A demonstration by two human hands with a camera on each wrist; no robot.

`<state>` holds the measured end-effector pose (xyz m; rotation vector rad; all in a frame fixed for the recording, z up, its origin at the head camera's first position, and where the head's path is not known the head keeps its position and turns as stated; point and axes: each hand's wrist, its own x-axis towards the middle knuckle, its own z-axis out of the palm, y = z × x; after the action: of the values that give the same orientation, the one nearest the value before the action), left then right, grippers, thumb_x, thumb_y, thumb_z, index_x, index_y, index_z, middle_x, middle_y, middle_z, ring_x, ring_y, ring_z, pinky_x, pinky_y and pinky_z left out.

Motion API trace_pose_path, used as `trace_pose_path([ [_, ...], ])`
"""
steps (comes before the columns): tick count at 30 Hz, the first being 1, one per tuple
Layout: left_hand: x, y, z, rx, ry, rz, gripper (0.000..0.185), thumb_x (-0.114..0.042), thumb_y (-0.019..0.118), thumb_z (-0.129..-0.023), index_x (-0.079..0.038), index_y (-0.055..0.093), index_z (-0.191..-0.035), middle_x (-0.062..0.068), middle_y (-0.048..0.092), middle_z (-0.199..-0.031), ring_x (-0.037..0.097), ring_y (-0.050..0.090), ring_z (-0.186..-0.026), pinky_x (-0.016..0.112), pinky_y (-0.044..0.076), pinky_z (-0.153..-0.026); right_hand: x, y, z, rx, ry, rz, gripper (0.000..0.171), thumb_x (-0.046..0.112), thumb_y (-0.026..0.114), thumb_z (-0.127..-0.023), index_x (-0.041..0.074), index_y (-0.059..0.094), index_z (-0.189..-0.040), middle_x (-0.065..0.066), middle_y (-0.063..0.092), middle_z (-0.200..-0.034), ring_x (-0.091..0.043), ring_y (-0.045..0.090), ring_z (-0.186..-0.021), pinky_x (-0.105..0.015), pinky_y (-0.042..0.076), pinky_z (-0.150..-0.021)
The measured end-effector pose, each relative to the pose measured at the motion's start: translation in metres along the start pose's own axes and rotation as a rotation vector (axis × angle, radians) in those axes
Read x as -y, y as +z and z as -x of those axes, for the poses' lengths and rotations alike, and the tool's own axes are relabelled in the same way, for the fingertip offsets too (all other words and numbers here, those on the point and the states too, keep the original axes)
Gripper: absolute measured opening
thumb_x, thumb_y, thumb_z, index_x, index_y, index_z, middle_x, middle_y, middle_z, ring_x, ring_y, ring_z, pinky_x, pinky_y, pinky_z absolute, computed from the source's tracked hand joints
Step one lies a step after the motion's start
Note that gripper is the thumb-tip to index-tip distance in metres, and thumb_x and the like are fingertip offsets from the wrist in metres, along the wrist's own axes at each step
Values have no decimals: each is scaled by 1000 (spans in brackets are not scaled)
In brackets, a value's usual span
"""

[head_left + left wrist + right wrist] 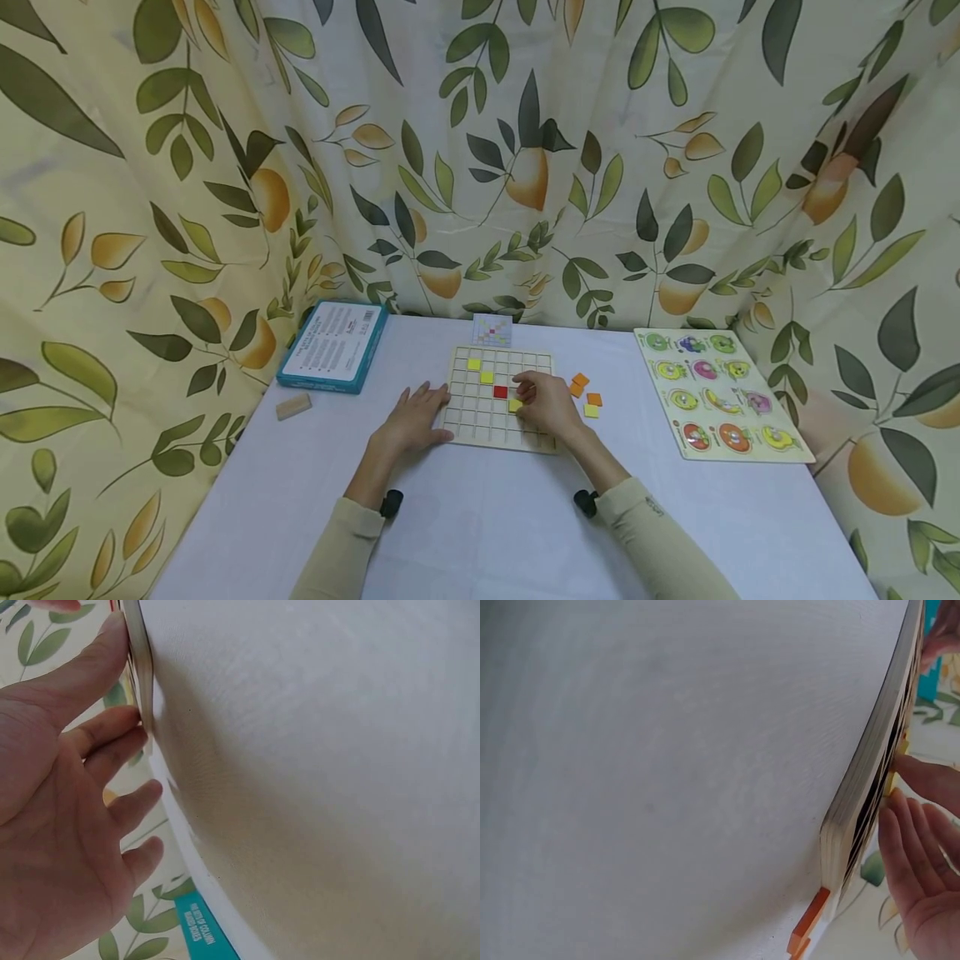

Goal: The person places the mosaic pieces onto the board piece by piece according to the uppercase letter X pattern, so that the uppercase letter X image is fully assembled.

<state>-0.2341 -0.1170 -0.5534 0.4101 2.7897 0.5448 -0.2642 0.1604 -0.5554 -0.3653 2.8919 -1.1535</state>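
A wooden grid board (480, 429) lies mid-table. Two yellow square tiles (474, 365) and a red tile (500, 392) form a diagonal on it. Just below the red one, my right hand (551, 407) pinches another yellow tile (515, 406) at the board's surface; in the right wrist view that yellow tile (891, 780) shows between thumb and fingertips. My left hand (414, 418) rests at the board's left edge with fingers extended, its thumb (105, 664) touching the edge in the left wrist view. Beside the board's right edge lie several orange tiles (594, 399) and one yellow tile (592, 411).
A small card with a coloured grid pattern (492, 330) stands behind the board. To the left are a teal-edged box (333, 343) and a small wooden block (293, 407). A fruit picture board (720, 400) lies at the right. A leaf-patterned curtain (480, 208) surrounds the table.
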Motion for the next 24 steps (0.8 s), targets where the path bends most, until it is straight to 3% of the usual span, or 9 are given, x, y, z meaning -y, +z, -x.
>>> trace_pose_path([
  [12, 0, 0, -1, 1, -2, 11, 85, -39, 83, -89, -14, 42, -160, 11, 39, -166, 32, 19, -160, 53, 8, -131, -2, -2, 2, -2, -8, -35, 53, -9, 86, -73, 1, 72, -123, -8, 73, -100, -20, 70, -88, -37, 62, -83],
  [24, 0, 1, 0, -7, 1, 15, 81, -38, 83, -89, -16, 45, -158, 8, 38, -167, 31, 18, -160, 53, 7, -131, -4, -15, 12, -32, -15, -39, 48, -10, 83, -79, 0, 72, -124, -11, 74, -107, -24, 73, -96, -40, 63, -87],
])
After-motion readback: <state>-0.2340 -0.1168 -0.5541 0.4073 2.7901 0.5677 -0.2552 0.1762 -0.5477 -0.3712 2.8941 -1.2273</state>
